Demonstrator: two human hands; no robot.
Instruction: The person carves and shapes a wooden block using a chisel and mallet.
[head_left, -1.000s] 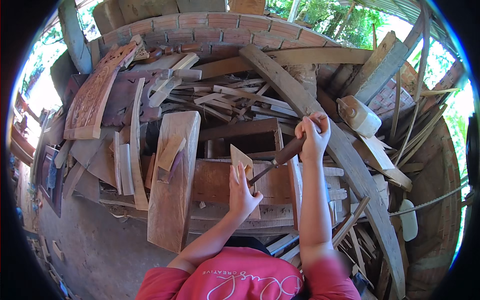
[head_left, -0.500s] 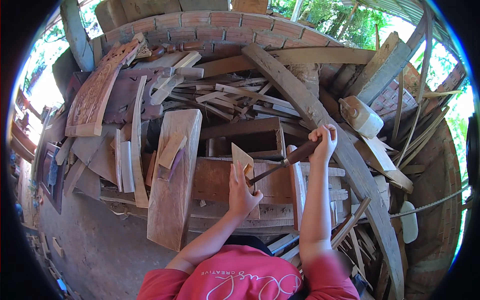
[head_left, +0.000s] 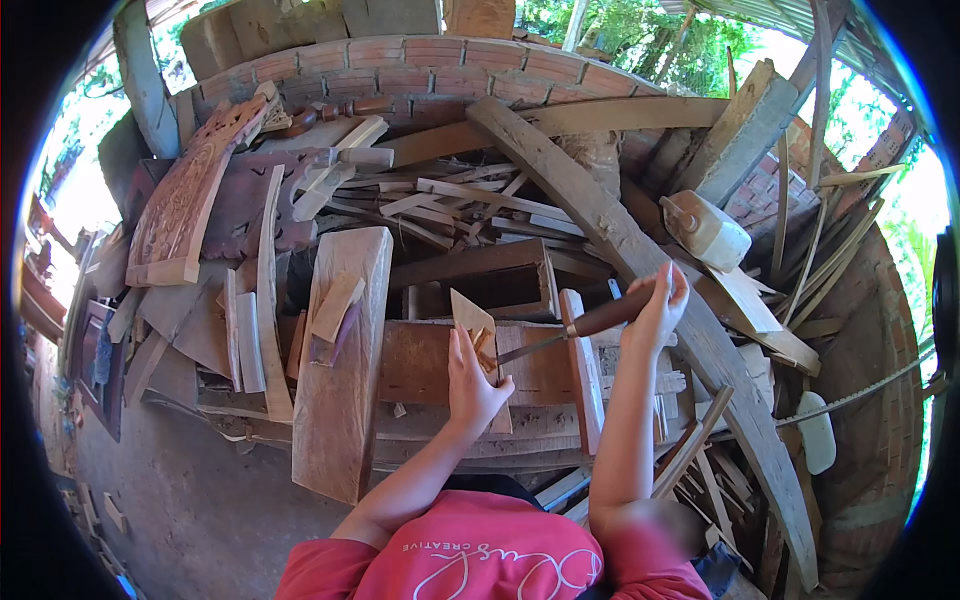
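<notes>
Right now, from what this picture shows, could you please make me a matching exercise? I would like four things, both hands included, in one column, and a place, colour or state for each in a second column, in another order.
Things:
1. Left hand
2. Right hand
3. Plastic jug
4. Carved board

Places, colours, states:
A. Whitish, in the upper right of the picture
B. On the end of the brown tool handle
C. Brown with a pattern, in the upper left
D. On the pale, pointed piece of wood

Right pairs: 1-D, 2-B, 3-A, 4-C
</notes>
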